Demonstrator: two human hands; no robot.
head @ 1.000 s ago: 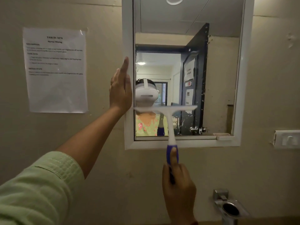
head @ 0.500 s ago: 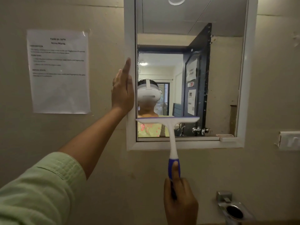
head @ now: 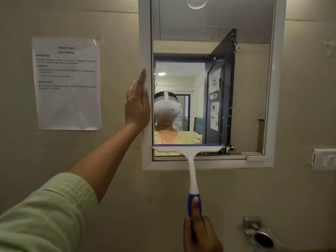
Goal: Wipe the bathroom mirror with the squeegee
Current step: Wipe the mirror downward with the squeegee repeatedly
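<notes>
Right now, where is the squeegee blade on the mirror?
The squeegee blade lies across the mirror's lower left, just above the bottom frame.

Home bathroom: framed wall mirror point(head: 254, 88), metal holder point(head: 263, 237), bedroom reflected.

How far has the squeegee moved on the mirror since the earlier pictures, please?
Yes: the squeegee has slid downward, its blade now close above the mirror frame's bottom edge, having been clearly higher before.

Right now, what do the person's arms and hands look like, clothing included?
The left arm wears a pale green woven sleeve, pushed up so the forearm is bare. Left hand and right hand are ungloved; no watch shows. The right arm is out of frame.
</notes>
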